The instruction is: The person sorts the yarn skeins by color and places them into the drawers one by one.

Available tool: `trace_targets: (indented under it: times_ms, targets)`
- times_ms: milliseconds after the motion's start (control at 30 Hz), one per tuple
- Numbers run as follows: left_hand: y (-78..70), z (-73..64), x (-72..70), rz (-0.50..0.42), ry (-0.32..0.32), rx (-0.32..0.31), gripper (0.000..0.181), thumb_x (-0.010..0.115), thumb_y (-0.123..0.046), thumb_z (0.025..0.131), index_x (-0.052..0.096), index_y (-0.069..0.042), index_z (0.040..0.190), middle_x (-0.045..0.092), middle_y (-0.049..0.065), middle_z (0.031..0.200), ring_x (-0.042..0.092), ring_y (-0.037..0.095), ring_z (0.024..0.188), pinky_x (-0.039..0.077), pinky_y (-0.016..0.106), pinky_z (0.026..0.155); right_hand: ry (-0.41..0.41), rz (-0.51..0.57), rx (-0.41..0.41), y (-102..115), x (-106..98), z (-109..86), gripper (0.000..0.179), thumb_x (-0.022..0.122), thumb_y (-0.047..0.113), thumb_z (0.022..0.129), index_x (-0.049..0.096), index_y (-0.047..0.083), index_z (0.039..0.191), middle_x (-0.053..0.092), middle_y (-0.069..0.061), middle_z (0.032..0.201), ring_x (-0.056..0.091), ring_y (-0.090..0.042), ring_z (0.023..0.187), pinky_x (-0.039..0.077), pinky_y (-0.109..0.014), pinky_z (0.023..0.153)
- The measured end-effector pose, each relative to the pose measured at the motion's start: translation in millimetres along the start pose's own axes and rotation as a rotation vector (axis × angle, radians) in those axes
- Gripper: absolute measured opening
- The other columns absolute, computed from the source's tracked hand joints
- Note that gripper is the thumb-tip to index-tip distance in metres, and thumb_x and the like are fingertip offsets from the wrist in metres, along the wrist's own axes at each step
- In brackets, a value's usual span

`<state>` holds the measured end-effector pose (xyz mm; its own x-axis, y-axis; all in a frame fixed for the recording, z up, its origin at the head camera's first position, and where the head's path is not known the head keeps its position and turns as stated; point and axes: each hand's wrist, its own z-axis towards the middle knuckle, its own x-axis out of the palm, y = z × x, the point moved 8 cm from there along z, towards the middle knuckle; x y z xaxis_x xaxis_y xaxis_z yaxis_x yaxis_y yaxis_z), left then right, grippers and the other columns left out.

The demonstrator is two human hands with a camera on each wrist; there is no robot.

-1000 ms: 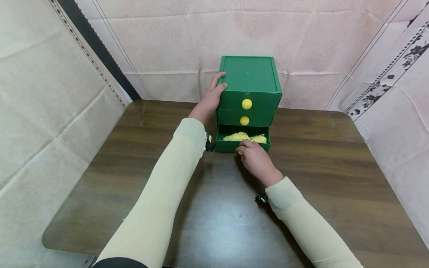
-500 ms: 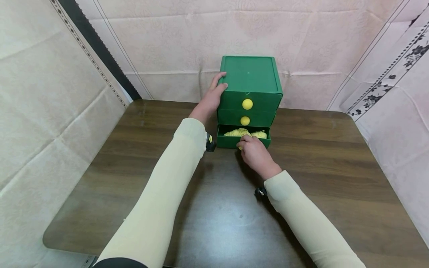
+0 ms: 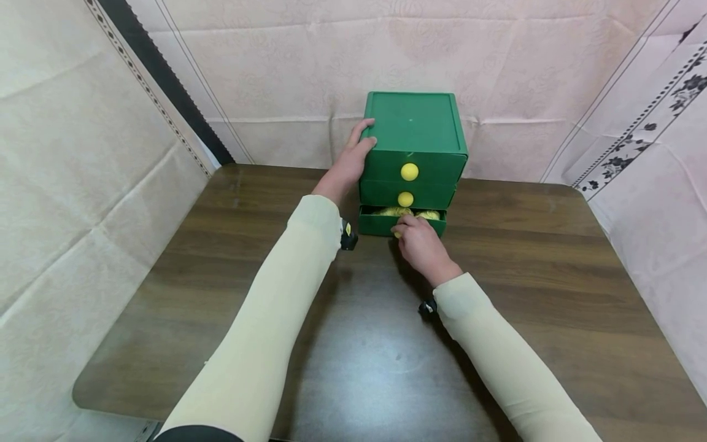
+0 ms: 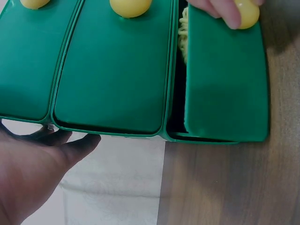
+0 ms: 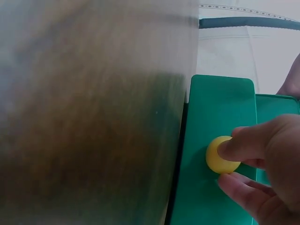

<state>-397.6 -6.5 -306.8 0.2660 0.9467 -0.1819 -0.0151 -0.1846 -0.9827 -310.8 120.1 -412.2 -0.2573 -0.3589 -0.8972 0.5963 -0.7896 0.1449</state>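
A green three-drawer cabinet (image 3: 414,123) with round yellow knobs stands at the back of the table. My left hand (image 3: 348,164) rests against its left side near the top, thumb by the upper front corner; the left wrist view shows the fingers stretched along that side. With thumb and fingers, my right hand (image 3: 424,248) pinches the yellow knob (image 5: 216,161) of the bottom drawer (image 3: 378,226). That drawer sticks out a little way, and pale yellow yarn (image 4: 183,40) shows through the gap at its top. Both upper drawers are closed.
The brown wooden table (image 3: 525,307) spreads out around the cabinet. Pale cloth (image 3: 265,73) hangs behind it and along both sides. Black cameras are strapped to both wrists.
The bottom drawer has slid inward, away from me, with my right hand on its knob. Less of the yarn shows now. The left hand has stayed in place on the cabinet.
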Motion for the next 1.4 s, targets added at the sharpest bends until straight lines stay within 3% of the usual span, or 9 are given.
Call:
trace_targets:
  times_ms: [333, 733, 1000, 1167, 1400]
  targets:
    - [0.3, -0.9, 0.0, 0.007, 0.001, -0.018, 0.048, 0.032, -0.033, 0.105, 0.020, -0.039, 0.151, 0.010, -0.005, 0.161, 0.018, 0.021, 0.143, 0.021, 0.049, 0.116, 0.013, 0.039, 0.044, -9.1, 1.1, 7.7, 0.022, 0.065, -0.002, 0.086, 0.072, -0.001, 0.107, 0.062, -0.014, 0.111, 0.060, -0.033, 0.099, 0.049, -0.044, 0.093]
    - [19.1, 21.8, -2.7, 0.005, -0.006, -0.009, 0.046, 0.036, -0.039, 0.104, 0.023, -0.047, 0.147, 0.009, -0.010, 0.160, 0.017, 0.019, 0.143, 0.020, 0.049, 0.116, 0.033, 0.042, 0.099, -19.6, 7.6, 14.0, 0.023, 0.064, -0.002, 0.087, 0.072, 0.000, 0.108, 0.064, -0.014, 0.114, 0.059, -0.035, 0.101, 0.049, -0.044, 0.092]
    - [2.1, 5.1, -2.1, 0.020, 0.003, -0.017, 0.048, 0.033, -0.033, 0.105, 0.022, -0.039, 0.151, 0.009, -0.008, 0.161, 0.016, 0.020, 0.144, 0.020, 0.048, 0.117, 0.021, 0.045, 0.093, -18.2, 7.6, 16.9, 0.023, 0.063, -0.002, 0.087, 0.072, 0.000, 0.108, 0.065, -0.014, 0.114, 0.059, -0.035, 0.103, 0.050, -0.044, 0.093]
    - [-1.7, 3.4, -1.7, 0.018, -0.002, -0.016, 0.048, 0.034, -0.032, 0.105, 0.024, -0.038, 0.151, 0.010, -0.008, 0.161, 0.017, 0.019, 0.145, 0.020, 0.047, 0.117, 0.029, 0.041, 0.109, -19.5, 9.1, 18.5, 0.023, 0.061, -0.002, 0.088, 0.071, 0.000, 0.109, 0.065, -0.014, 0.116, 0.059, -0.035, 0.103, 0.049, -0.043, 0.093]
    - [10.3, 20.9, -3.5, 0.030, -0.023, -0.018, 0.046, 0.034, -0.035, 0.104, 0.024, -0.043, 0.149, 0.012, -0.009, 0.161, 0.018, 0.017, 0.145, 0.021, 0.047, 0.117, 0.039, 0.043, 0.146, -22.8, 12.3, 19.2, 0.024, 0.060, -0.001, 0.089, 0.072, 0.001, 0.110, 0.064, -0.013, 0.117, 0.058, -0.035, 0.103, 0.050, -0.044, 0.092]
